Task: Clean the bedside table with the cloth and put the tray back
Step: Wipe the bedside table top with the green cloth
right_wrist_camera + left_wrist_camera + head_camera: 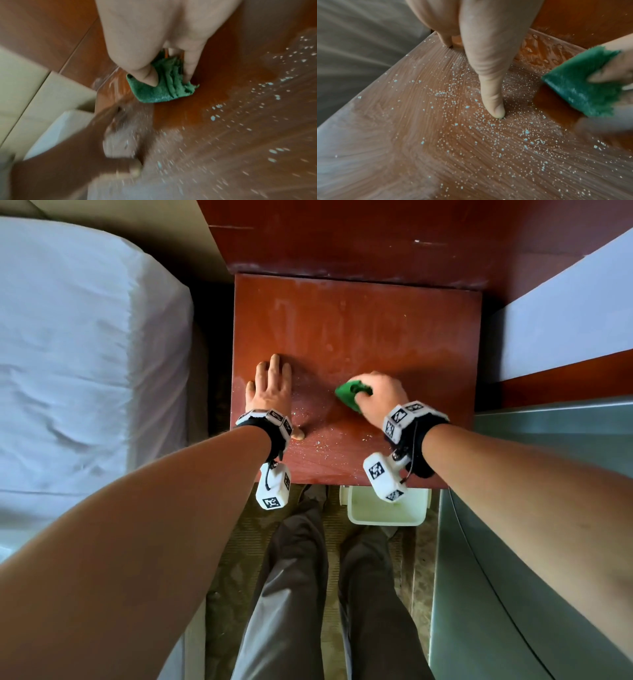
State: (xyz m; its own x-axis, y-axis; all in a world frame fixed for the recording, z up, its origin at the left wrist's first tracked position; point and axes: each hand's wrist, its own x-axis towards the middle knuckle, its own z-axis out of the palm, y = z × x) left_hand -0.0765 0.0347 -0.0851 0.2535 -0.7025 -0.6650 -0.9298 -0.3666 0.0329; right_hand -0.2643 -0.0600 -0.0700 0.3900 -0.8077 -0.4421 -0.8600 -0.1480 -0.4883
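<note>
A reddish-brown bedside table [359, 313] is strewn with pale crumbs [488, 135] and dusty smears. My right hand [378, 395] grips a folded green cloth [351, 393] and presses it on the tabletop right of centre. The cloth [161, 89] sits bunched under the thumb and fingers, and the cloth [583, 86] leaves a darker wiped patch beside it. My left hand [270, 388] lies flat on the table's left side, fingers straight, thumb [493, 102] pressing the wood. No tray is on the tabletop.
A bed with white sheets [78, 354] stands to the left. A pale plastic bin [387, 508] sits on the floor under the table's front edge. A grey-green surface [534, 542] lies to the right, with a dark wood headboard panel [359, 237] behind.
</note>
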